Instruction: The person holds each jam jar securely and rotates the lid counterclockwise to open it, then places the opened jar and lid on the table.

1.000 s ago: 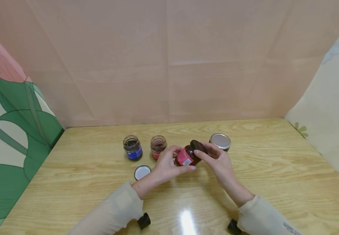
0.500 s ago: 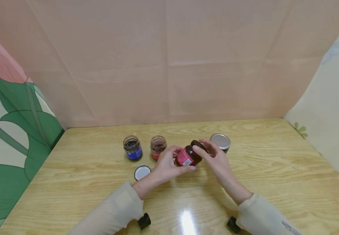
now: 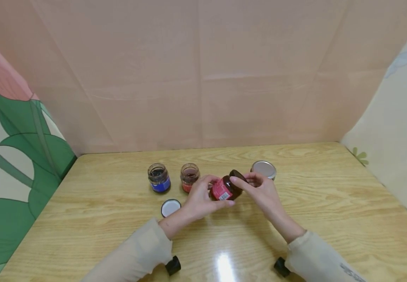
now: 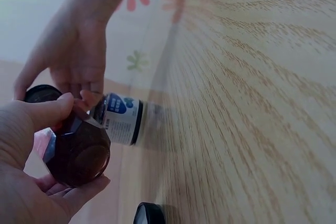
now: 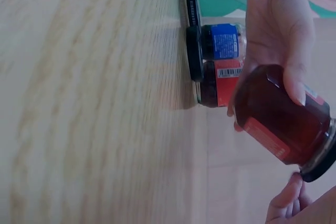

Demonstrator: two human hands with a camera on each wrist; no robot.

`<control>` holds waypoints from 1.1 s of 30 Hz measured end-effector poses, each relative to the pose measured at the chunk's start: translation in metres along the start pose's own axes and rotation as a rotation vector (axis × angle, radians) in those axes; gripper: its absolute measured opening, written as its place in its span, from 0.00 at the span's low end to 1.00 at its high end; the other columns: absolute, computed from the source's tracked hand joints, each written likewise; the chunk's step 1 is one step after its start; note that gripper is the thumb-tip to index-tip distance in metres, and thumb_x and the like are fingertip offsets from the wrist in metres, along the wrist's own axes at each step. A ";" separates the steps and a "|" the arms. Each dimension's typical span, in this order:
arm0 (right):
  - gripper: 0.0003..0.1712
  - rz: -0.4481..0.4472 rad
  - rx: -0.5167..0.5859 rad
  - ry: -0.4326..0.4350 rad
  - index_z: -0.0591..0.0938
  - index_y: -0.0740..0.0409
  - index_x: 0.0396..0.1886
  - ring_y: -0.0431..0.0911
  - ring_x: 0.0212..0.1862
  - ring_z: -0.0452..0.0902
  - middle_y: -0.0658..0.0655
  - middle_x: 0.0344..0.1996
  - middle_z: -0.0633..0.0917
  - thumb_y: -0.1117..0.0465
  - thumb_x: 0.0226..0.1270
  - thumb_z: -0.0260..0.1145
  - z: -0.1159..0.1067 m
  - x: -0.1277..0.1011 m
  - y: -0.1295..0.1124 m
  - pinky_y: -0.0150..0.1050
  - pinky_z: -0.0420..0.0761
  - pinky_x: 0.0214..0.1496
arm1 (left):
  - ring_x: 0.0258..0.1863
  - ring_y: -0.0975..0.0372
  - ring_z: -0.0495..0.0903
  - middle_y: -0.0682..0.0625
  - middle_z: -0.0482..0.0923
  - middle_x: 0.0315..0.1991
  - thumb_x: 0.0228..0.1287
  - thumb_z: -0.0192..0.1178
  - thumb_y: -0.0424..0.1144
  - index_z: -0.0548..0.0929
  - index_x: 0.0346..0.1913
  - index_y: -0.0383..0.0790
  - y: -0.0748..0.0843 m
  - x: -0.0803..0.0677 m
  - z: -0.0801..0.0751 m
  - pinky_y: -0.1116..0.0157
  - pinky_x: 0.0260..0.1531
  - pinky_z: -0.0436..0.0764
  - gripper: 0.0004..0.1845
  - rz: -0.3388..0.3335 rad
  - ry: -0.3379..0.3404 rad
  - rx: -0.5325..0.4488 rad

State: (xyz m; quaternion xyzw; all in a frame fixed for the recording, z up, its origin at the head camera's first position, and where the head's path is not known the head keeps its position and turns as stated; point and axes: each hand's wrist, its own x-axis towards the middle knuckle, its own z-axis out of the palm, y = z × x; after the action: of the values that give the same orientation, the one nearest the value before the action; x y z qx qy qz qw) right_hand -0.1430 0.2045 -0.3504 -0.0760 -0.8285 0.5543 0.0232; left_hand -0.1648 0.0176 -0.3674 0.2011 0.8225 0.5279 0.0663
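Note:
A dark jar with a red label [image 3: 223, 189] is held tilted above the table, its mouth pointing right and away. My left hand [image 3: 217, 191] grips its body, with the thumb underneath. My right hand [image 3: 243, 179] pinches the jar's dark lid [image 3: 238, 176], which sits on the mouth. The left wrist view shows the jar's base [image 4: 79, 153] in my left palm and my right hand [image 4: 73, 61] beyond it. From the right wrist, the jar [image 5: 283, 116] hangs under my left hand's fingers [image 5: 273, 30], and the lid [image 5: 321, 162] is at the lower right.
On the wooden table [image 3: 330, 203] stand an open blue-labelled jar [image 3: 159, 178], an open red-labelled jar [image 3: 190, 177] and a silver-lidded jar [image 3: 263, 169] behind my right hand. A white lid [image 3: 170, 207] lies near my left wrist. Paper walls close in the back and sides.
My right hand's fingers have shifted slightly round the lid and the wrist has moved a little. The jar and my left hand stay where they were.

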 end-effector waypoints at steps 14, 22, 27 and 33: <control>0.27 -0.170 0.062 -0.139 0.74 0.59 0.63 0.54 0.52 0.79 0.64 0.57 0.78 0.58 0.64 0.65 -0.004 -0.002 0.001 0.47 0.77 0.55 | 0.47 0.60 0.80 0.49 0.76 0.52 0.46 0.76 0.45 0.73 0.57 0.40 -0.001 -0.001 -0.003 0.63 0.45 0.80 0.35 -0.030 -0.016 -0.030; 0.28 -0.116 0.019 -0.095 0.76 0.57 0.60 0.44 0.43 0.75 0.60 0.49 0.80 0.51 0.63 0.67 -0.008 -0.002 -0.001 0.38 0.73 0.48 | 0.47 0.59 0.80 0.49 0.77 0.51 0.46 0.76 0.45 0.73 0.56 0.42 -0.002 0.000 -0.002 0.62 0.45 0.80 0.33 -0.021 -0.019 -0.038; 0.29 -0.128 0.055 -0.109 0.74 0.60 0.62 0.41 0.46 0.75 0.61 0.51 0.79 0.53 0.64 0.66 -0.013 -0.001 -0.003 0.33 0.76 0.50 | 0.47 0.59 0.80 0.49 0.78 0.50 0.46 0.76 0.46 0.74 0.55 0.41 -0.001 0.000 -0.002 0.62 0.45 0.80 0.33 -0.031 -0.009 -0.035; 0.29 -0.136 0.118 -0.112 0.72 0.61 0.62 0.34 0.48 0.76 0.60 0.53 0.79 0.55 0.65 0.66 -0.016 -0.001 -0.001 0.27 0.76 0.51 | 0.49 0.58 0.79 0.49 0.78 0.50 0.45 0.76 0.47 0.73 0.55 0.42 -0.001 0.000 -0.002 0.61 0.46 0.79 0.34 -0.037 0.012 -0.022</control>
State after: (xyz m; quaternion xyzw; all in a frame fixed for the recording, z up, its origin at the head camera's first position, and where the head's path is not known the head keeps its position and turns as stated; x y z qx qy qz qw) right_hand -0.1397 0.2191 -0.3435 0.0131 -0.7976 0.6027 0.0187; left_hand -0.1662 0.0152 -0.3676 0.1819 0.8206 0.5368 0.0733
